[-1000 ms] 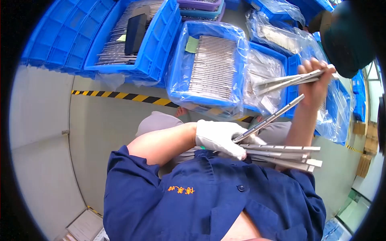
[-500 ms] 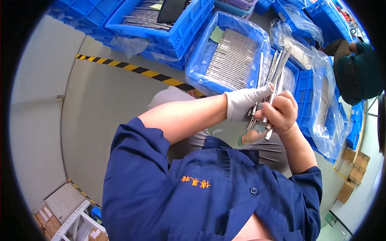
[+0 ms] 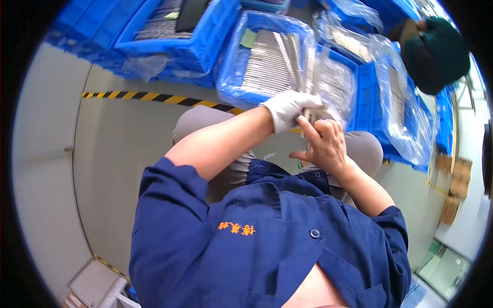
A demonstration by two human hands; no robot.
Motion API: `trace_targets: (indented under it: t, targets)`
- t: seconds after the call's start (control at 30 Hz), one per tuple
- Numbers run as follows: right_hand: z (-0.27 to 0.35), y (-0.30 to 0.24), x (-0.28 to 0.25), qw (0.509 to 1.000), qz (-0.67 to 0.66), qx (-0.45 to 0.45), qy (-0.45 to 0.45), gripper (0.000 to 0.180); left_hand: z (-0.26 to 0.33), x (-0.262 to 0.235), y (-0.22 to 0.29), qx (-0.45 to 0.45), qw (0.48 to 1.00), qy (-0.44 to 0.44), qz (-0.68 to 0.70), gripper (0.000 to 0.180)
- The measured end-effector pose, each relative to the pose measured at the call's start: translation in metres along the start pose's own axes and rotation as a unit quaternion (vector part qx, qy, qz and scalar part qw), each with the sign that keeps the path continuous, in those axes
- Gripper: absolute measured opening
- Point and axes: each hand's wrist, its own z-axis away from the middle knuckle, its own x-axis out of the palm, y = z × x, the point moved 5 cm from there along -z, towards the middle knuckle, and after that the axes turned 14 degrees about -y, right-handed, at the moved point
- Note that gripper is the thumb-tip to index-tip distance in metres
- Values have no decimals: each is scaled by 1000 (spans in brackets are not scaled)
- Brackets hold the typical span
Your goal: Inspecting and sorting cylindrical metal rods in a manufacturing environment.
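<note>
My left hand [image 3: 291, 109], in a pale glove, is closed around a bundle of slim metal rods [image 3: 309, 69]. The rods stick out away from me, fanned slightly, over the plastic-lined blue crate [image 3: 226, 84]. Bare and close against the glove, my right hand [image 3: 327, 146] has its thumb stretched out to the side and its fingers apart, touching the near end of the bundle. Inside that crate lies a tight row of similar silver rods [image 3: 262, 64], with a green slip [image 3: 248, 38] at its far left corner.
Stacked blue crates [image 3: 197, 49] stand at the far left. More plastic-lined crates [image 3: 365, 97] are to the right. A person in a dark green top [image 3: 436, 54] is at the far right. Striped floor tape [image 3: 154, 97] crosses the floor; cardboard boxes [image 3: 458, 177] stand at the right.
My view has shifted, so the crates sit further left in it. My right hand has loosened from the rods and its fingers have spread. The left hand keeps its hold on the bundle.
</note>
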Motion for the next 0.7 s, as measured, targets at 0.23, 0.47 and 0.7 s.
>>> trace_targets:
  t: [0.23,0.47,0.7]
  targets:
    - [32,60,-14,888,-358,282,55,57,18,21,15,77,991,47,-97,32]
    - [4,57,0,561,-827,9,-24,61,35,80,-72,-84,986,-38,-142,47]
    - [33,8,25,566,-802,39,-186,48,46,67,-106,-105,987,-105,-54,53]
